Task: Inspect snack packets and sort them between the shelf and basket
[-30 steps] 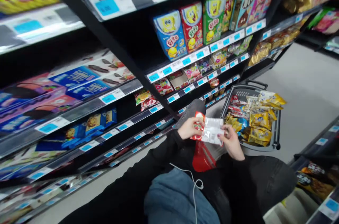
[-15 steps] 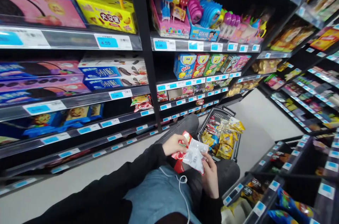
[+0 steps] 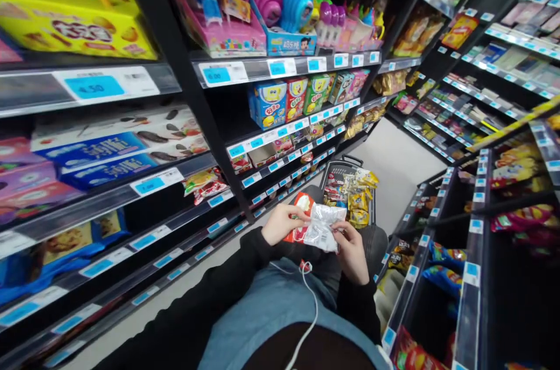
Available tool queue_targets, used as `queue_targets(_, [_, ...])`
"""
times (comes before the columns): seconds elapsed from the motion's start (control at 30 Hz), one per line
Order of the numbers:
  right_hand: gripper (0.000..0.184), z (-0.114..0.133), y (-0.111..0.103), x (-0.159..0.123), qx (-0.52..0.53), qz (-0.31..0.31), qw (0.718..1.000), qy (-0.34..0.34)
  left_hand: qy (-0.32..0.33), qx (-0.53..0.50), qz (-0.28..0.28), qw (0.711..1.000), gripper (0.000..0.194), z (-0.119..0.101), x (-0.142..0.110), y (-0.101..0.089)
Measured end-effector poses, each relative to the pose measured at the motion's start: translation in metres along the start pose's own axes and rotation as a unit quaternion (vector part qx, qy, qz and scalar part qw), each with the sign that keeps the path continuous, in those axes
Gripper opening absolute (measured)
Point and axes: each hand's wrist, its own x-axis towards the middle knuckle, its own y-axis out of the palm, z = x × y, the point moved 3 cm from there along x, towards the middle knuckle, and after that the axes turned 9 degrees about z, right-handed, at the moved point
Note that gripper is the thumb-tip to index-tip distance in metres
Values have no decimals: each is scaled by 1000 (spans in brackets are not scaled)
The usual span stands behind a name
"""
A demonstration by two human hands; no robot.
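Observation:
In front of my lap I hold a snack packet [image 3: 321, 230] with a silver, printed side facing up and red showing at its left end. My left hand [image 3: 283, 223] grips the red end, thumb on top. My right hand [image 3: 351, 248] pinches the silver right end between thumb and fingers. Whether the red and silver parts are one packet or two, I cannot tell. Just beyond my knees stands a dark shopping basket [image 3: 339, 167] with several yellow packets [image 3: 359, 202] and some red ones inside. A small red piece [image 3: 305, 266] lies below the packet near a white cord [image 3: 311, 294].
To the left, shelves hold a yellow carton [image 3: 74, 14], blue biscuit boxes [image 3: 105, 151] and small cartoon boxes [image 3: 269, 103]. On the right, a low rack [image 3: 475, 224] carries bagged snacks [image 3: 444, 268]. Pale floor [image 3: 396, 151] shows beyond the basket.
The view has swung right and the shelves appear shifted left. Both hands still hold the packet, now turned more level, with its silver side spread between them.

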Motion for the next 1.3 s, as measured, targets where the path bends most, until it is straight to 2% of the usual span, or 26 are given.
queue_targets(0.17, [11,17,-1,7,21,-33,999,15,22,-7,91,996,17,-2,19,2])
queue_targets(0.27, [10,23,-10,9,27,-73,997,26,3,-40,143,989,23,-1,32,11])
queue_targets(0.4, [15,25,-19,10,69,-128,989,23,-24,6,173,985,17,-8,52,23])
queue_targets(0.5, [26,22,-20,13,43,-178,983,29,-30,73,157,984,16,-16,67,29])
queue_targets(0.6, [35,20,-22,16,-9,-229,973,19,-7,116,96,989,22,-23,79,35])
queue_targets(0.67, [34,19,-25,18,-26,-246,969,14,5,110,64,992,29,-26,84,38])
queue_targets(0.73, [33,19,-28,20,-28,-244,969,18,1,92,60,994,33,-27,87,42])
queue_targets(0.87, [34,21,-32,26,-1,-219,976,12,9,50,61,997,27,-25,89,45])
queue_targets(1.03, [29,21,-33,34,-43,-216,975,-18,50,16,11,999,25,-13,96,48])
queue_targets(1.2, [20,16,-40,36,-56,-233,970,-32,7,-67,33,997,34,0,106,51])
queue_targets(1.3, [12,14,-44,35,-51,-205,977,-31,-20,-62,51,997,25,-4,108,51])
